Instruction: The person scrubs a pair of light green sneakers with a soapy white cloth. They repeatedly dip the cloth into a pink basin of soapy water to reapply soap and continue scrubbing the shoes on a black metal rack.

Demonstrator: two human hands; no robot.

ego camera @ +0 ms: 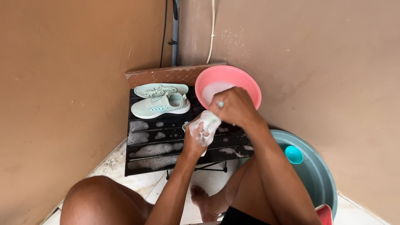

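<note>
Shoe insole (pixel 207 123), white with soap foam, is held over the black slatted table (pixel 141 143), near its right part. Left hand (pixel 196 135) grips it from below, fingers closed around the foamy piece. Right hand (pixel 234 106) is above it and is closed on a small brush (pixel 220 104), of which only a pale tip shows; the brush end is at the upper edge of the insole. On the table, patches of foam lie on the slats. At the back of the table lie two mint green shoes (pixel 160 104), one behind the other, toes to the left. A pink basin (pixel 250 85) with milky water stands at the back right corner, just behind the right hand. To the right, lower, is a grey-blue tub (pixel 321 175) with a small turquoise cup (pixel 293 154) inside. Person's knees and a bare foot show below the table
</note>
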